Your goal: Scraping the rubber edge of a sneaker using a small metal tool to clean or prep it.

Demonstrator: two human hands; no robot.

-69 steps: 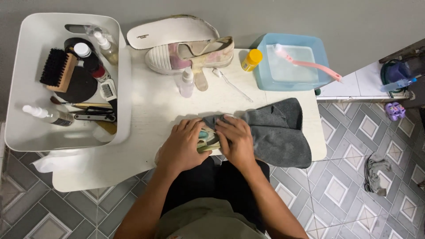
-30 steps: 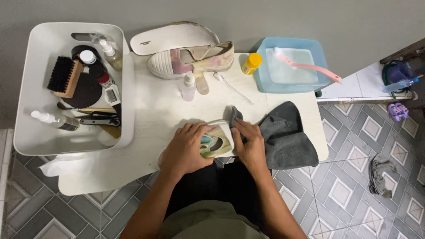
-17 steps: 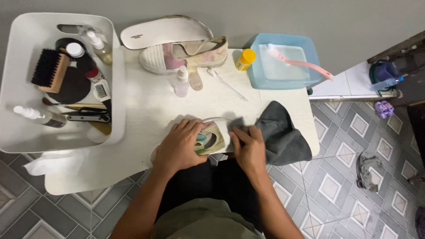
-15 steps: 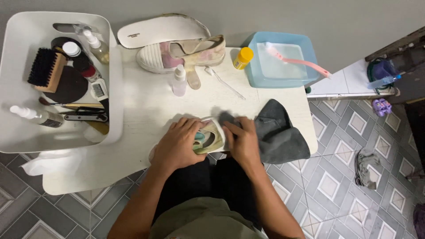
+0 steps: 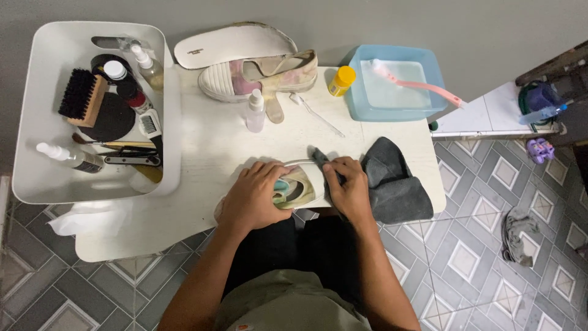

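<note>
My left hand [image 5: 256, 197] grips a pastel tie-dye slip-on shoe [image 5: 298, 186] at the near edge of the white table [image 5: 202, 147]. My right hand [image 5: 348, 190] pinches a dark grey cloth [image 5: 392, 184] and presses a fold of it against the shoe's white toe end. Most of the cloth lies spread to the right of my hand. The matching shoe [image 5: 260, 76] lies on its side at the table's far edge, with a white insole [image 5: 229, 44] leaning behind it.
A white tub [image 5: 37, 153] at the left holds a brush [image 5: 82, 97], bottles and tools. A small spray bottle [image 5: 255, 110], a yellow-capped bottle [image 5: 340, 80] and a blue basin [image 5: 395, 86] with a pink toothbrush [image 5: 416, 84] stand at the back. Tiled floor lies below.
The shoe, earlier wrapped under the cloth, is now uncovered and turned in my left hand. My right hand has bunched the cloth and shifted it to the shoe's toe.
</note>
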